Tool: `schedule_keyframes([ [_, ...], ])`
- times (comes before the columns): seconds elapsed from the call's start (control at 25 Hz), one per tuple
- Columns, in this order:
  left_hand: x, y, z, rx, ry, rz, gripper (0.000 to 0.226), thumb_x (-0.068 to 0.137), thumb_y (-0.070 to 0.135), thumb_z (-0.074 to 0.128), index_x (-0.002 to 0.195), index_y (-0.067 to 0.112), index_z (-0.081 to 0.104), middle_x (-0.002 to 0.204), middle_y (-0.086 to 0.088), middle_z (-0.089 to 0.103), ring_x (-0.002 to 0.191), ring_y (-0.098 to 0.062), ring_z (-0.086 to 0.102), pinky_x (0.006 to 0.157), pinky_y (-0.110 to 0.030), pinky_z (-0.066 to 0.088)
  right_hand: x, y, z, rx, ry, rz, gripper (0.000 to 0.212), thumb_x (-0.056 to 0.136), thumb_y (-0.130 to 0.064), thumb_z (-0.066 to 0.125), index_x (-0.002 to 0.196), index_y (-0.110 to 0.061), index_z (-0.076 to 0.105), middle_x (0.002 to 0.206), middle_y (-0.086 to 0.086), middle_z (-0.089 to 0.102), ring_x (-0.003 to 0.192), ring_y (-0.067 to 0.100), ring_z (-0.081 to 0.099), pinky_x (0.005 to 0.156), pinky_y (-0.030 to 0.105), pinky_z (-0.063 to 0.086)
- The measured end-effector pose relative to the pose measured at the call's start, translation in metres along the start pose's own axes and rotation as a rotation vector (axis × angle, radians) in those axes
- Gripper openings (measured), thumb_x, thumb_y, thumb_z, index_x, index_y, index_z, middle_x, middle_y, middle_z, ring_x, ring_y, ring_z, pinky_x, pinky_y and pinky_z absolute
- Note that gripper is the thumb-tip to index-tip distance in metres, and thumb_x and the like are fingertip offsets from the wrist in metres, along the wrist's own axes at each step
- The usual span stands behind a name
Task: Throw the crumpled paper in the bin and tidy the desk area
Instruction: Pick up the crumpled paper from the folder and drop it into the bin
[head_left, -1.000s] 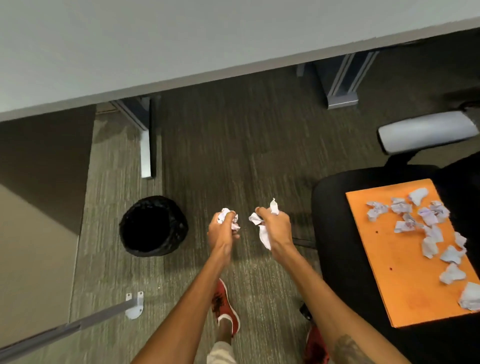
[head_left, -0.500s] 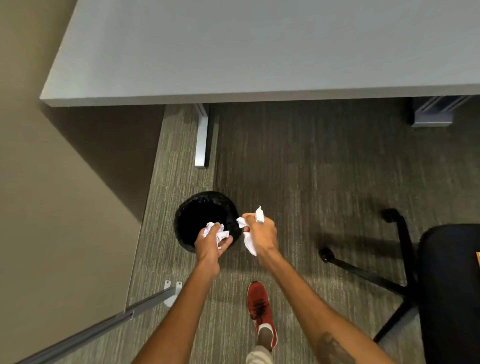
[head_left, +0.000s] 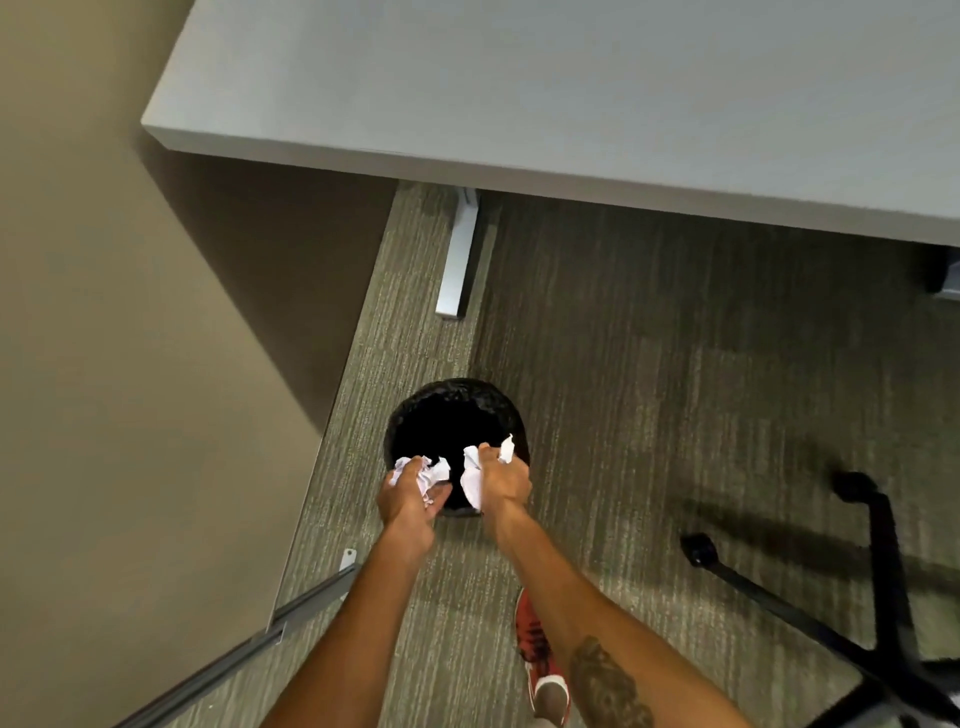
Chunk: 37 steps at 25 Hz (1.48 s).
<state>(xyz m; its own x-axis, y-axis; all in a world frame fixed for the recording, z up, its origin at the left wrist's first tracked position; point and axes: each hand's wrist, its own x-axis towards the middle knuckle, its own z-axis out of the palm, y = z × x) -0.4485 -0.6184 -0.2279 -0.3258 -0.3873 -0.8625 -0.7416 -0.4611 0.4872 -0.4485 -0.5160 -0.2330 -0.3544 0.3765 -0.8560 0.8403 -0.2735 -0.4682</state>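
Note:
A round black bin (head_left: 452, 395) lined with a black bag stands on the carpet below the desk's front edge. Both my hands are over its near rim. My left hand (head_left: 408, 496) grips a wad of crumpled white paper (head_left: 428, 470), the fingers loosening around it. My right hand (head_left: 504, 480) is shut on more crumpled white paper (head_left: 471, 480), with a tip sticking up above the knuckles. The bin's inside looks dark; its contents cannot be made out.
A grey desk (head_left: 571, 93) spans the top, with its metal leg (head_left: 457, 260) behind the bin. A beige partition (head_left: 130, 389) closes off the left. The black chair base (head_left: 831, 603) with castors sits at the right. A red shoe (head_left: 537, 654) is on the carpet.
I have stepped left toward the bin; the chair seat and the orange board with paper scraps left the view. Both hands moved from beside the bin to over its opening.

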Motion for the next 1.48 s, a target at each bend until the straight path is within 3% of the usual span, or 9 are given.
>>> schedule_keyframes([
  [0.12, 0.023, 0.007, 0.004, -0.003, 0.046, -0.033, 0.016, 0.098, 0.012, 0.057, 0.082, 0.012, 0.058, 0.085, -0.010, 0.062, 0.066, -0.018, 0.062, 0.051, -0.028, 0.056, 0.008, 0.005, 0.028, 0.062, -0.042, 0.082, 0.032, 0.091, -0.032, 0.068, 0.112, -0.008, 0.071, 0.105, 0.014, 0.070, 0.094, 0.031, 0.068, 0.074, 0.041, 0.060],
  [0.24, 0.044, 0.011, 0.002, -0.035, 0.056, -0.047, 0.009, 0.096, 0.014, 0.061, 0.087, 0.011, 0.060, 0.097, -0.014, 0.062, 0.077, -0.023, 0.062, 0.067, -0.038, 0.055, 0.014, 0.007, 0.044, 0.213, -0.171, 0.137, 0.018, 0.092, -0.022, 0.067, 0.108, -0.014, 0.071, 0.110, 0.011, 0.071, 0.095, 0.025, 0.070, 0.060, 0.032, 0.059],
  [0.28, 0.050, 0.012, 0.002, -0.025, 0.061, -0.038, 0.007, 0.095, 0.016, 0.064, 0.095, 0.009, 0.061, 0.102, -0.014, 0.063, 0.084, -0.025, 0.063, 0.072, -0.041, 0.056, 0.015, 0.008, 0.045, 0.212, -0.199, 0.142, 0.017, 0.093, -0.019, 0.066, 0.108, -0.015, 0.071, 0.113, 0.010, 0.071, 0.099, 0.024, 0.069, 0.061, 0.030, 0.058],
  [0.4, 0.060, 0.011, -0.002, 0.052, 0.048, -0.029, 0.039, 0.089, 0.021, 0.072, 0.124, 0.008, 0.060, 0.116, -0.012, 0.062, 0.108, -0.030, 0.059, 0.085, -0.046, 0.055, 0.016, 0.015, 0.045, 0.153, -0.267, 0.114, 0.035, 0.090, -0.017, 0.070, 0.124, -0.017, 0.065, 0.124, 0.004, 0.063, 0.110, 0.021, 0.062, 0.072, 0.029, 0.057],
  [0.56, 0.060, 0.008, -0.003, 0.043, 0.009, -0.022, 0.053, 0.082, 0.028, 0.079, 0.129, 0.011, 0.060, 0.124, -0.012, 0.064, 0.112, -0.030, 0.060, 0.091, -0.049, 0.053, 0.017, 0.022, 0.043, 0.046, -0.343, 0.074, 0.054, 0.090, -0.016, 0.071, 0.140, -0.023, 0.052, 0.126, -0.003, 0.051, 0.108, 0.017, 0.056, 0.088, 0.032, 0.051],
  [0.76, 0.051, 0.005, 0.001, 0.012, 0.061, 0.003, 0.058, 0.087, 0.032, 0.075, 0.139, 0.016, 0.055, 0.139, -0.013, 0.055, 0.130, -0.036, 0.049, 0.104, -0.052, 0.046, 0.011, 0.024, 0.031, 0.020, -0.408, 0.056, 0.050, 0.096, -0.017, 0.061, 0.143, -0.028, 0.049, 0.135, -0.003, 0.055, 0.112, 0.013, 0.055, 0.094, 0.027, 0.046],
  [1.16, -0.009, -0.003, 0.018, 0.088, 0.092, 0.026, 0.044, 0.101, 0.032, 0.055, 0.136, 0.006, 0.055, 0.140, -0.017, 0.053, 0.132, -0.034, 0.048, 0.109, -0.047, 0.042, -0.016, 0.005, -0.013, 0.082, -0.474, -0.003, 0.055, 0.098, -0.024, 0.058, 0.150, -0.024, 0.040, 0.152, 0.002, 0.044, 0.139, 0.018, 0.041, 0.116, 0.036, 0.034],
  [1.36, -0.041, -0.015, 0.018, 0.148, 0.075, 0.084, 0.043, 0.101, 0.037, 0.052, 0.132, 0.009, 0.060, 0.131, -0.013, 0.061, 0.122, -0.033, 0.056, 0.101, -0.042, 0.047, -0.033, 0.002, -0.046, 0.080, -0.454, -0.049, 0.047, 0.100, -0.022, 0.055, 0.146, -0.021, 0.046, 0.147, 0.000, 0.050, 0.130, 0.015, 0.049, 0.113, 0.035, 0.039],
  [1.48, -0.058, -0.029, 0.016, 0.345, 0.119, 0.201, 0.043, 0.101, 0.039, 0.048, 0.130, 0.010, 0.062, 0.130, -0.014, 0.063, 0.118, -0.035, 0.058, 0.099, -0.041, 0.047, -0.043, 0.001, -0.071, -0.027, -0.398, -0.138, 0.047, 0.099, -0.030, 0.054, 0.146, -0.024, 0.046, 0.147, -0.003, 0.050, 0.128, 0.013, 0.050, 0.114, 0.037, 0.038],
])
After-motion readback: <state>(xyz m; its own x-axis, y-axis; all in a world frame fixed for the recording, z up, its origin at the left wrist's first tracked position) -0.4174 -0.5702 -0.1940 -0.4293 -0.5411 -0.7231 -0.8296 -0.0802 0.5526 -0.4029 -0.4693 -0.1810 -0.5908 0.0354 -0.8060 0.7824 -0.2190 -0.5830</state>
